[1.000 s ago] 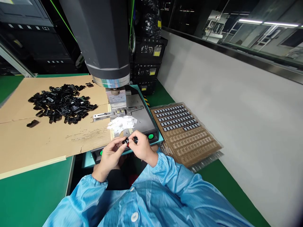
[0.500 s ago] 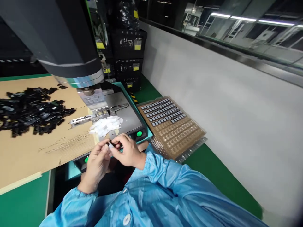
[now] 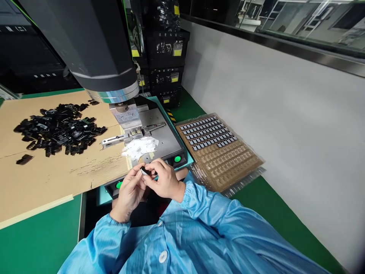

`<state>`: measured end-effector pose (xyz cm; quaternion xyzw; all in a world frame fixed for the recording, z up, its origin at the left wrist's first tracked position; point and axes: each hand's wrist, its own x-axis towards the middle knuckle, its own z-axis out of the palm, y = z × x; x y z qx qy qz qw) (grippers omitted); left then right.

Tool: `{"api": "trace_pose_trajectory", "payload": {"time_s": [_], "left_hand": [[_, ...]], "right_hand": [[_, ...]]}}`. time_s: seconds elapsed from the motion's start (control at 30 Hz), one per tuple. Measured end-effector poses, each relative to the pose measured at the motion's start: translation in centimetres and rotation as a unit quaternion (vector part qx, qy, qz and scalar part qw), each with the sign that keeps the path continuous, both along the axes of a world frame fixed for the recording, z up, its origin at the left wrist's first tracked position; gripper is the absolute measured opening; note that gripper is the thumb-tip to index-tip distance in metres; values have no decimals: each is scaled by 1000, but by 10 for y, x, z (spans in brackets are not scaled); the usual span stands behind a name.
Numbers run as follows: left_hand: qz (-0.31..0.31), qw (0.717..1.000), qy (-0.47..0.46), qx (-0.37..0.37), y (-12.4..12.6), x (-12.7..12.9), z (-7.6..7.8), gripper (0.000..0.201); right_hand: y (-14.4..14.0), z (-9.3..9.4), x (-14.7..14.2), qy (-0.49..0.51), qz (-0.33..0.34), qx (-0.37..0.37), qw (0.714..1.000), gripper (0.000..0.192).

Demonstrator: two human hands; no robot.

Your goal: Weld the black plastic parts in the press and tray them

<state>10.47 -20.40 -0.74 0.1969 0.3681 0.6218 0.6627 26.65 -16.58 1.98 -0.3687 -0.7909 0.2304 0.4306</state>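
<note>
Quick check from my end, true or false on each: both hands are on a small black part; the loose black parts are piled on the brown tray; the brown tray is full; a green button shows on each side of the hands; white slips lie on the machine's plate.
1. Both the left hand and right hand pinch one small black plastic part. True.
2. The pile of loose black plastic parts lies on the brown moulded tray. False: it lies on the cardboard sheet.
3. The tray is full. False: only its far rows hold parts.
4. Two green buttons flank the hands. True.
5. White paper slips lie on the grey metal plate. True.
</note>
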Motion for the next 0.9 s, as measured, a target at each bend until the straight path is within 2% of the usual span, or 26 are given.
{"api": "trace_pose_trajectory", "payload": {"time_s": [0.3,0.4,0.47,0.53,0.73,0.8,0.9], "left_hand": [[-11,1000,25,9,1,-3,-5,44],[16,994,95,52,0,-1,-6,42],[57,975,193,95,-2,1,-6,39],[93,943,292,129,-4,1,-7,36],[107,865,450,192,-7,-5,-13,33],[112,859,462,191,-7,-7,-13,35],[113,864,454,186,-7,-6,-12,37]], "right_hand": [[0,0,1,0,1,20,1000,17],[1,2,1,3,-7,21,1000,15],[3,4,0,17,-17,16,1000,10],[5,4,-1,28,-26,4,999,9],[10,0,-2,25,-37,-30,999,11],[10,-2,-2,16,-37,-39,998,12],[11,-4,-2,13,-37,-45,998,13]]}}
